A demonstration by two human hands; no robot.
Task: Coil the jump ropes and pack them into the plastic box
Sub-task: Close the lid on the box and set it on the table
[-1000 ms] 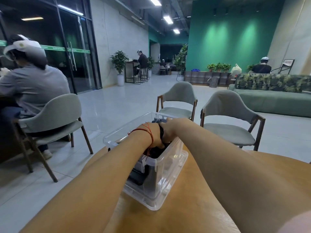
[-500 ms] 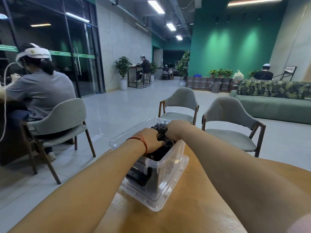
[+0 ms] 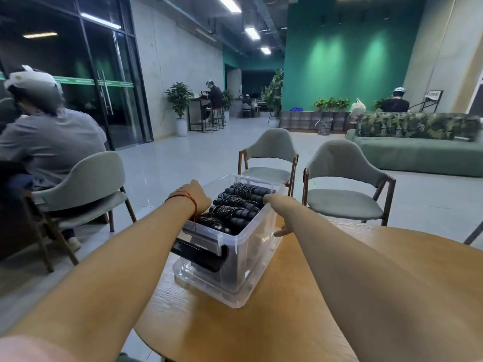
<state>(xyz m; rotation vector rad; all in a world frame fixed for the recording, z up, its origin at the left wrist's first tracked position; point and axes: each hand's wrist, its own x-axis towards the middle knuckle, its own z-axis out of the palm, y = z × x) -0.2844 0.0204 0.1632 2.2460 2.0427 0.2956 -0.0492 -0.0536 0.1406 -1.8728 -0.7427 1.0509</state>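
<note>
Head view: both hands at a packed plastic box (image 3: 251, 257) on a wooden table (image 3: 261, 335).
At centre frame the box stands on the table, filled with coiled black jump ropes (image 3: 235, 207). The right hand (image 3: 274, 205) clasps its right wall, thumb outside. The left hand (image 3: 194, 197) sits at the left rim with its fingers hidden, so its grip is unclear. Two grey chairs (image 3: 339, 178) stand just behind the table. There is a seated person (image 3: 49, 142) at left and a green sofa (image 3: 418, 158) at upper right.

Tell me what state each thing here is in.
plastic box: open, no lid on, standing on the table
jump ropes: coiled, packed inside the box
black latch: hanging down, unfastened
left hand: at the box's left rim, fingers hidden
right hand: at the box's right rim, grip unclear
</note>
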